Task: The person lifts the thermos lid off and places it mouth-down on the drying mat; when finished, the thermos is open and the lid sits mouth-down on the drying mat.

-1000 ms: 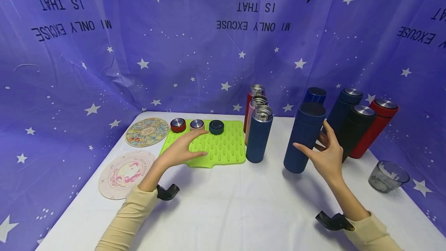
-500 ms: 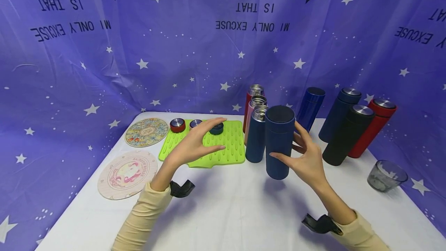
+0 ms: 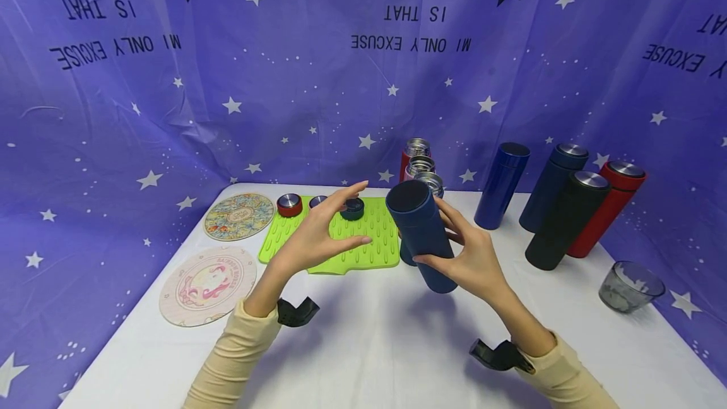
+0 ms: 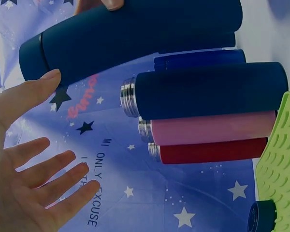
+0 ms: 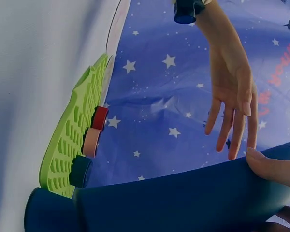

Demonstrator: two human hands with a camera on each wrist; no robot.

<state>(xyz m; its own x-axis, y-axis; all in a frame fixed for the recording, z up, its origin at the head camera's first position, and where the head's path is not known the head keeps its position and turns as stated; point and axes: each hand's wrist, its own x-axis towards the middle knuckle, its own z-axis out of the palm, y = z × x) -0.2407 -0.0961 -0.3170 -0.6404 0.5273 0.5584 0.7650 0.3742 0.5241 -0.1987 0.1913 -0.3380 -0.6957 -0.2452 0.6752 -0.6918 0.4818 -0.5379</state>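
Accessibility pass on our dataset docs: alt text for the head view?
A person's right hand grips a tilted, capped navy bottle; the empty left hand hovers by a lime-green mat bearing three bottle caps. Three uncapped bottles stand behind the held one; four capped bottles and a glass cup stand farther right.

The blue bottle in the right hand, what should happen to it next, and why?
Probably the left hand should grip its lid, perhaps to twist it off. The lid is on and tilts toward that hand, which holds nothing, while the right hand grips the blue bottle. Three uncapped bottles stand nearby, and three loose lids sit on the green mat.
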